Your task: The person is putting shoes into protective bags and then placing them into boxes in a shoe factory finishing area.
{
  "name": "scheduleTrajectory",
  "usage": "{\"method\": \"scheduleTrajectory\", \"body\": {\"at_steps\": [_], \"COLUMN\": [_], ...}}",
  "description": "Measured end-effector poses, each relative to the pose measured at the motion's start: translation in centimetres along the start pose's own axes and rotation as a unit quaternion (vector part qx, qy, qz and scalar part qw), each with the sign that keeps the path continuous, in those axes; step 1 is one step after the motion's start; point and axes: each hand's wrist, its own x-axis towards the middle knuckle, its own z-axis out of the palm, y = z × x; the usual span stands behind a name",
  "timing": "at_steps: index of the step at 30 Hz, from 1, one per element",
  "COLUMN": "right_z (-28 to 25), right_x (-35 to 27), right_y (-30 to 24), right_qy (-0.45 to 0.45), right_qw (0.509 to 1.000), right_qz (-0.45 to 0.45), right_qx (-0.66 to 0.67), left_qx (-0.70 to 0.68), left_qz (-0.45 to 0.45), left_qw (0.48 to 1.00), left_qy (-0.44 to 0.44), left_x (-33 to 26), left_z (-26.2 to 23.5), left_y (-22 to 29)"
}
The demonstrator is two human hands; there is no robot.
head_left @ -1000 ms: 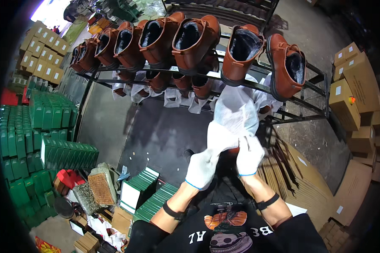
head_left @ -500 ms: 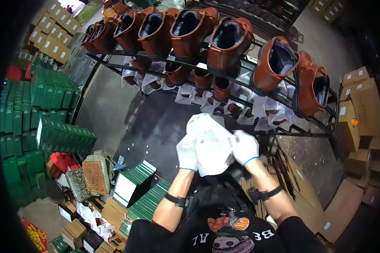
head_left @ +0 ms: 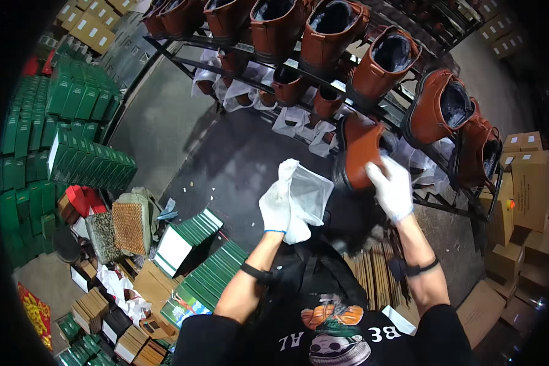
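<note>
Left hand (head_left: 276,204) clamped on white bag (head_left: 305,198), mouth open. Right hand (head_left: 391,186) grips brown boot (head_left: 361,152) off the rack (head_left: 323,76). Boot not yet bagged; many remain

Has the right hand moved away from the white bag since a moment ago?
Yes. The right hand has left the white bag and gone up to the rack, gripping a brown boot.

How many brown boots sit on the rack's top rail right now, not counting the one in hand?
About 8 brown boots line the top rail: five at upper left to centre, three curving down the right. The right hand grips another boot. Some may be hidden past the frame's edge.
</note>
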Motion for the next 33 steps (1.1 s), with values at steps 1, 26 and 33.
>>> {"method": "scheduleTrajectory", "body": {"at_steps": [1, 26, 33], "right_z": [-1.4, 1.5, 2.9], "right_x": [-2.8, -10.0, -10.7], "right_y": [-2.8, -7.5, -7.4], "right_qy": [0.003, -0.267, -0.258], "right_qw": [0.986, 0.933, 0.946], "right_qz": [0.069, -0.201, -0.161], "right_qx": [0.154, -0.131, -0.112], "left_qx": [-0.006, 0.193, 0.202], "left_qz": [-0.028, 0.270, 0.172], "left_qw": [1.000, 0.919, 0.927], "left_qy": [-0.008, -0.214, -0.265], "left_x": [0.1, -1.3, -1.7], "left_z": [-0.5, -3.0, -3.6], "left_y": [-0.9, 10.6, 10.4]}}
